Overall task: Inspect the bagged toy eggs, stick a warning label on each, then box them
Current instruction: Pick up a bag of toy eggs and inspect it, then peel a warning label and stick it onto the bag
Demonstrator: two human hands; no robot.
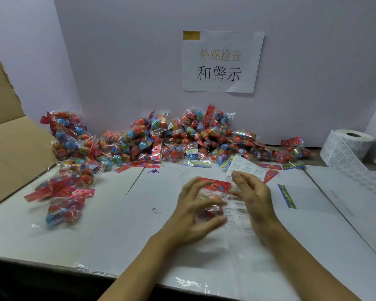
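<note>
The two hands are working over a single bag of toy eggs (211,203) lying on the white bench (96,224) directly in front of the person, its red header card (215,184) pointing away toward the wall. The left hand (195,211) is cupping the bag from its own side, fingers spread and curved, thumb reaching under the eggs; the right hand (251,198) is standing edge-on just beside the bag, fingers loosely bent over the strip of warning labels (239,213) lying under and beside it. Both are blurring with motion, so I cannot tell whether either hand is actually gripping the film or only touching it.

This is looking like the inspect-and-label step. Doing it well is probably meaning flattening a clear patch of film, peeling one label cleanly from the strip, and pressing it down smooth (wrinkled plastic is likely to lift a corner).

Both forearms are coming in from the lower edge, converging on the bag, wrists raised slightly off the bench.

The main heap of bags (182,137) is waiting against the wall, a few more are lying to the left near the open cardboard box (11,153), and the label roll (347,146) is sitting at the far right.
</note>
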